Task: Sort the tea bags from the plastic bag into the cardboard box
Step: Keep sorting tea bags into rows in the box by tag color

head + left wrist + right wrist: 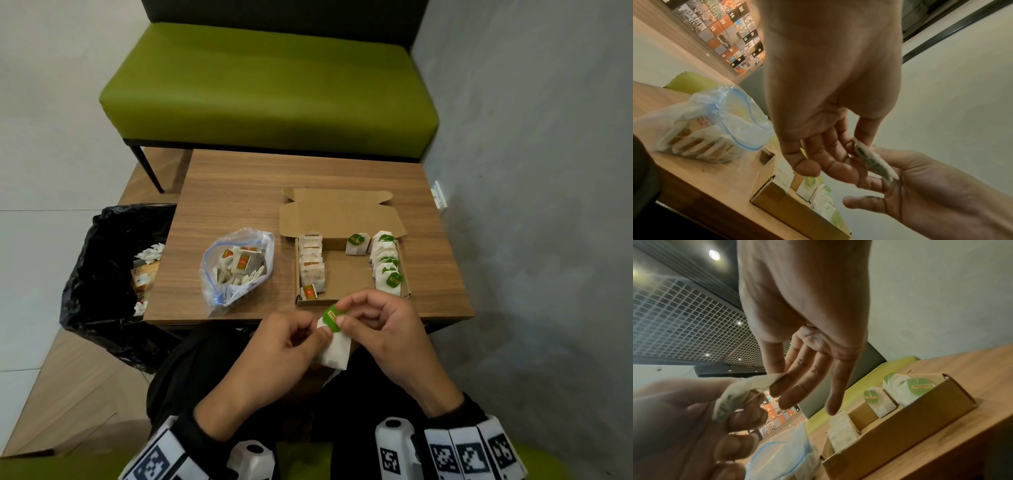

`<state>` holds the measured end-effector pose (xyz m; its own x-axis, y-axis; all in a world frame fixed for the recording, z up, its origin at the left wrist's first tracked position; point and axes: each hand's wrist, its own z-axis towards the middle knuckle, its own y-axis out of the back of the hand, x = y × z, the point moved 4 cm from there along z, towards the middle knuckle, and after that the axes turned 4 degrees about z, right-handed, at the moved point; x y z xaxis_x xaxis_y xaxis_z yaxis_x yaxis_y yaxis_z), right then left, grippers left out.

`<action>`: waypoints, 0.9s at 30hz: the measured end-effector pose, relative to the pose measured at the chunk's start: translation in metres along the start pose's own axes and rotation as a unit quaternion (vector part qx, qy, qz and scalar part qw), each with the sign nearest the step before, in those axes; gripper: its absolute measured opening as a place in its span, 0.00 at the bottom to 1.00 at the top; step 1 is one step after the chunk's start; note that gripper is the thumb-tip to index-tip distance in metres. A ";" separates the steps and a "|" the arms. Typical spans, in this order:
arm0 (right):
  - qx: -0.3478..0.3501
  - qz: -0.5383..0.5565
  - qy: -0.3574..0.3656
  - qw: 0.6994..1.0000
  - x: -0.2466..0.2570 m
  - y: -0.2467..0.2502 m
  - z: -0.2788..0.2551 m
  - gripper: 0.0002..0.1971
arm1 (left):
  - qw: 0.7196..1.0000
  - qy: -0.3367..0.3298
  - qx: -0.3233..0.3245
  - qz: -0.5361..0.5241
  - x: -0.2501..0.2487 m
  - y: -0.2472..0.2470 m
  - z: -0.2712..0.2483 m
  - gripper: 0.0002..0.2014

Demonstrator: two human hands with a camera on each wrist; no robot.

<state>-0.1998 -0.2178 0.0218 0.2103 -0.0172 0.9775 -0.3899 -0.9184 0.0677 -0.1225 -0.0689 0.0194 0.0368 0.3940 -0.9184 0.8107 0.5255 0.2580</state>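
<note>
Both hands hold one white tea bag point(335, 351) with a green tag point(331, 317) just in front of the table's near edge. My left hand point(291, 342) pinches the bag's left side; in the left wrist view the tea bag point(873, 160) sits between thumb and fingers. My right hand point(373, 325) pinches the top by the tag; the right wrist view shows the tea bag point(742, 395) at its thumb and forefinger. The open cardboard box point(346, 274) holds a row of red-tagged bags point(311, 263) on its left and green-tagged bags point(387, 265) on its right. The plastic bag point(236, 265) lies left of the box.
The wooden table point(239, 192) stands before a green bench point(270, 85). A black bin bag point(102, 284) with scraps sits on the floor at the table's left. A grey wall point(548, 171) runs along the right.
</note>
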 end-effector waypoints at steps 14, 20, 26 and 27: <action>0.063 -0.038 -0.069 0.995 -0.002 0.013 0.008 0.10 | 0.988 -0.079 0.012 0.130 -0.006 0.005 0.012 0.05; 0.063 -0.098 -0.036 0.992 0.010 0.030 0.027 0.07 | 0.979 -0.072 -0.010 0.191 -0.006 0.005 0.034 0.03; 0.018 -0.344 0.027 0.939 0.027 0.047 0.064 0.06 | 0.974 -0.015 -0.026 0.224 0.006 -0.006 0.068 0.24; 0.005 -0.385 0.040 0.922 0.033 0.050 0.071 0.05 | 0.968 -0.005 -0.007 0.252 0.009 -0.009 0.071 0.28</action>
<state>-0.1490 -0.2918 0.0433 0.3545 0.6697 0.6526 -0.1444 -0.6503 0.7458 -0.0875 -0.1237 -0.0125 0.4305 0.5962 -0.6777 0.6805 0.2789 0.6776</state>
